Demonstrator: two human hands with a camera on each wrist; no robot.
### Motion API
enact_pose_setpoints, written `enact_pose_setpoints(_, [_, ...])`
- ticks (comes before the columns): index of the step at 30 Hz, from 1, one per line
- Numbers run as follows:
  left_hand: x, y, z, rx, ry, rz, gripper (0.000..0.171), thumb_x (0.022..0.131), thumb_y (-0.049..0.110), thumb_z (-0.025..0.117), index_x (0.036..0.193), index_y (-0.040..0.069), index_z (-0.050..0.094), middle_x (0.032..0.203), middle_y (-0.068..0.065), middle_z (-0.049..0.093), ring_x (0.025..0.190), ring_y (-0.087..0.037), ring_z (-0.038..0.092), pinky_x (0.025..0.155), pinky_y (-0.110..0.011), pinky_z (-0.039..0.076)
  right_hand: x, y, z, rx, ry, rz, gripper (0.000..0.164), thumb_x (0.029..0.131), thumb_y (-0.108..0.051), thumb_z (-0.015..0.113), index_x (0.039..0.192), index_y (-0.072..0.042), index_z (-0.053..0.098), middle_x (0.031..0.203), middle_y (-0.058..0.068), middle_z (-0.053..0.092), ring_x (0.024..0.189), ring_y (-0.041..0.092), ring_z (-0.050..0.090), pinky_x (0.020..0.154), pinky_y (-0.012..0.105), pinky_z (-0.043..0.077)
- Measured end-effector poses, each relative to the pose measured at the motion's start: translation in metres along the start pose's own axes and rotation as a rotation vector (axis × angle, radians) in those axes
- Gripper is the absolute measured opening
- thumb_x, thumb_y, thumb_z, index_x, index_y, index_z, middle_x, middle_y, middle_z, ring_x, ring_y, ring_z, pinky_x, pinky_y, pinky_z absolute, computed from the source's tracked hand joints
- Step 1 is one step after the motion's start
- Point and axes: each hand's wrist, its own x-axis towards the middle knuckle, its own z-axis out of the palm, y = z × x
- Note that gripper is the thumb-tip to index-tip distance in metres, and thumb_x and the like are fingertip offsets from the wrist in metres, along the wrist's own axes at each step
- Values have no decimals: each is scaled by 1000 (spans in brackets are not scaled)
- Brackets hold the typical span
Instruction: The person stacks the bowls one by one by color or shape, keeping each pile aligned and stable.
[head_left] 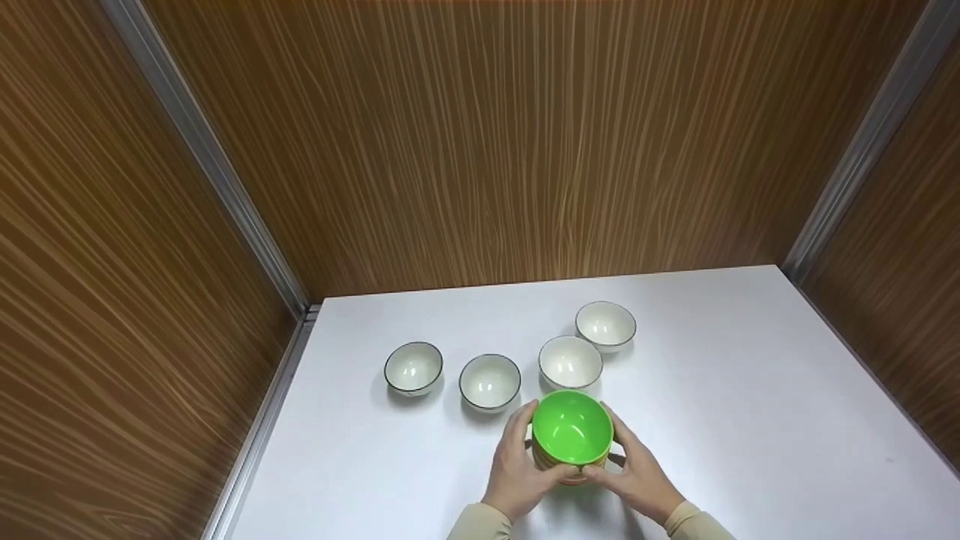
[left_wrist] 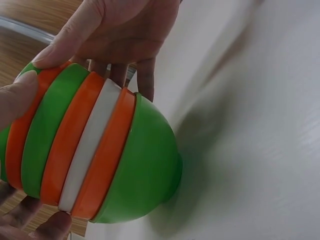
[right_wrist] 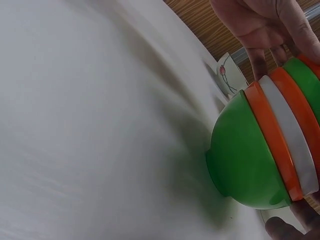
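Note:
A stack of nested bowls (head_left: 572, 426) sits between my two hands near the table's front. Its top bowl is green inside; the rims below alternate orange, green and white, down to a green bottom bowl (left_wrist: 150, 162). My left hand (head_left: 517, 466) grips the stack from the left, thumb at the near side and fingers round the far side. Mirroring it, my right hand (head_left: 637, 472) holds the right side. Both thumbs nearly meet at the front. A shadow lies on the table beside the bottom bowl's foot; whether the foot touches the table I cannot tell.
Several white bowls with dark rims stand upright behind the stack: one at left (head_left: 414, 368), one beside it (head_left: 490, 382), one right behind the stack (head_left: 571, 362), another farther back right (head_left: 606, 325). Wood-grain panels (head_left: 525, 150) enclose the white table (head_left: 337, 465).

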Motion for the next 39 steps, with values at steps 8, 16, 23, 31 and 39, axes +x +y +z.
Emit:
enact_pose_setpoints(8, [-2,-3,0,-23,3,-2,105,61,58,75,143,22,22,139,7,32,121,-13,38,89,-28,47,-1,2,1,-7,-6,-1,93,74,-36,75,146,-23,17,143,0,33,127,25,35,90,52,43])
enact_pose_setpoints(16, [-11,-16,0,-221,-99,-259,75,89,56,42,144,11,20,142,-8,31,122,-24,40,95,-38,42,-8,16,3,-74,-53,77,102,70,-39,77,147,-17,13,141,12,36,120,39,41,85,52,47])
enact_pose_setpoints(23, [-17,-26,3,-376,-167,-377,72,94,57,17,142,4,27,145,-11,31,122,-28,43,94,-41,44,-10,24,7,-33,-120,175,102,71,-37,76,146,-15,12,137,17,36,106,30,53,90,49,44])
enact_pose_setpoints(31, [-24,-27,6,-426,-199,-415,76,92,59,17,141,3,30,142,-13,36,114,-26,50,88,-39,48,-14,28,9,28,-146,180,93,77,-35,72,146,-16,13,134,18,37,102,25,55,91,50,44])
enact_pose_setpoints(39, [-11,-24,15,-435,-237,-414,78,91,61,18,141,2,29,144,-13,31,119,-28,46,88,-34,48,-12,37,1,25,-93,175,90,78,-38,70,146,-20,14,136,15,39,123,35,38,99,56,31])
